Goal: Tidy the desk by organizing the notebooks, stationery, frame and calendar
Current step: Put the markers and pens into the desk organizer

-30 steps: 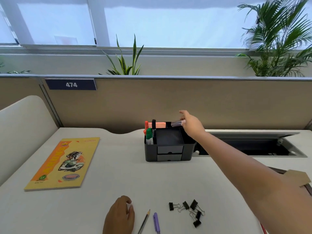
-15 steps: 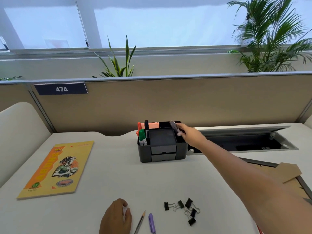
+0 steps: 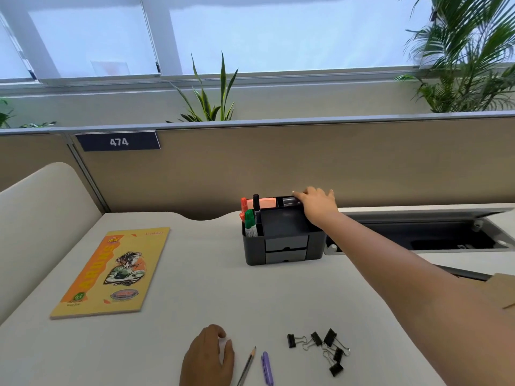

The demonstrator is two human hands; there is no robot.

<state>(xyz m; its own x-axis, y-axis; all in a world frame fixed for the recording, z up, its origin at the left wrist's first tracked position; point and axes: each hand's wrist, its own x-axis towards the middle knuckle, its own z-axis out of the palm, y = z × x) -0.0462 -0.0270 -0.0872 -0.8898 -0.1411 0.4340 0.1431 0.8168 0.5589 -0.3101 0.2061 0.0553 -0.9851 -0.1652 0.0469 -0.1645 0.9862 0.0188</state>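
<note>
Right hand (image 3: 317, 206) has dropped lower over the black organizer (image 3: 282, 240) since a sec ago; the small grey/purple item it pinched then now lies in the far-right compartment, under the fingertips. Fingers are stretched forward, loosely spread, resting on the organizer's far-right rim; can't tell if they touch the item. Left hand (image 3: 207, 356) is at the near edge, same spot as before, fingers curled round a small white thing (image 3: 223, 344), prob. an eraser.

Counts: 1 organizer w/ 2 grey drawers in front; approx. 4 markers upright in its left slot (orange, green, black caps); 1 pink sticky pad (image 3: 264, 202) at its far side. 1 yellow-orange notebook (image 3: 113, 273) flat at the left, well apart from both hands. 1 pencil (image 3: 247, 366) and 1 purple pen (image 3: 266, 367) just right of the left hand. 5 black binder clips (image 3: 323, 349) in a loose bunch, near right.

Bench (image 3: 195, 302) is off-white, w/ an open cable tray (image 3: 446, 232) at the far right. Brown frame back (image 3: 501, 288) peeks out behind the right forearm. Beige partition (image 3: 306, 162) behind, tag "474" (image 3: 119, 141); plants and windows beyond.
</note>
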